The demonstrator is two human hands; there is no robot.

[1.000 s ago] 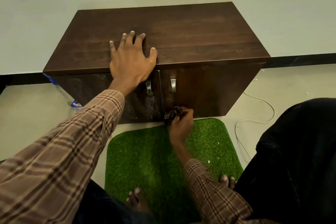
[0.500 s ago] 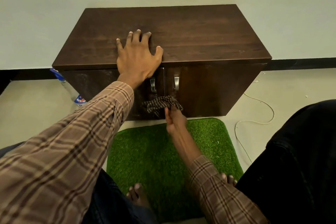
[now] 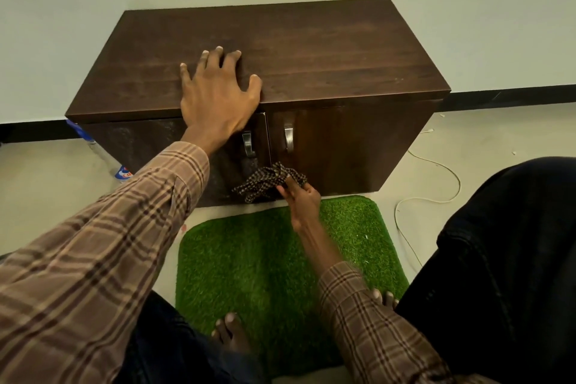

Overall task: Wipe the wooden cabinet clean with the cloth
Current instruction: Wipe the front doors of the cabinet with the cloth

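While left hand (image 3: 218, 97) lies flat atop cabinet (image 3: 311, 50), right hand (image 3: 300, 199) grip pinches cloth (image 3: 268, 179) against closed doors

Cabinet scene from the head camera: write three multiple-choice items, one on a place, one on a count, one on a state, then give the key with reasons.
1. Where does the left hand rest?
A. on the cabinet top
B. on the green mat
C. on a handle

2. How many metal handles show on the doors?
A. one
B. two
C. four

3. What is the right hand doing?
A. hanging idle
B. pressing flat on the floor
C. gripping the checked cloth

Key: A, fingers are spread on the top; B, one handle per door; C, fingers pinch the cloth at the door front.
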